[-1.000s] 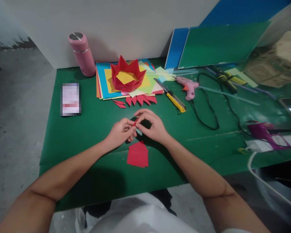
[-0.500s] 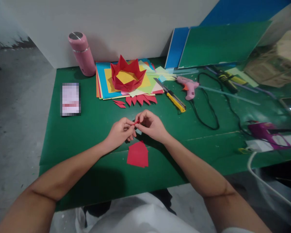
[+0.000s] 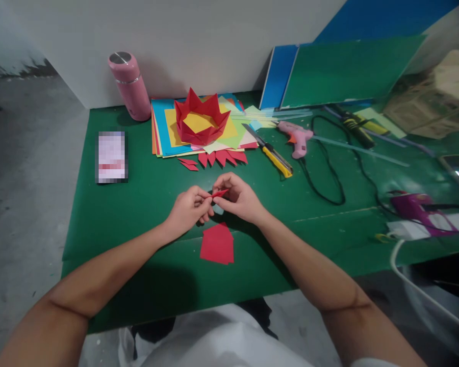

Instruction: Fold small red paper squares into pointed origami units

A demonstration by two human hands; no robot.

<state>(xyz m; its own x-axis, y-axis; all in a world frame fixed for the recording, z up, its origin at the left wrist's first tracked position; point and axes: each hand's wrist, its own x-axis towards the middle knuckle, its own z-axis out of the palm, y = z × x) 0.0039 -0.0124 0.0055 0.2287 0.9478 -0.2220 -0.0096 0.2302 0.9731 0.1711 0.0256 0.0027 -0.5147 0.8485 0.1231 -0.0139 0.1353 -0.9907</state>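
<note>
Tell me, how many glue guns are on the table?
2. The pink glue gun lies beside the yellow knife; the purple glue gun lies far right. Others may hide in clutter.

Green table (image 3: 130,214) w/ pink flask (image 3: 129,85), paper stack (image 3: 160,127), red squares (image 3: 217,243), utility knife (image 3: 273,157), glue gun (image 3: 296,136), cable (image 3: 331,176).
</note>
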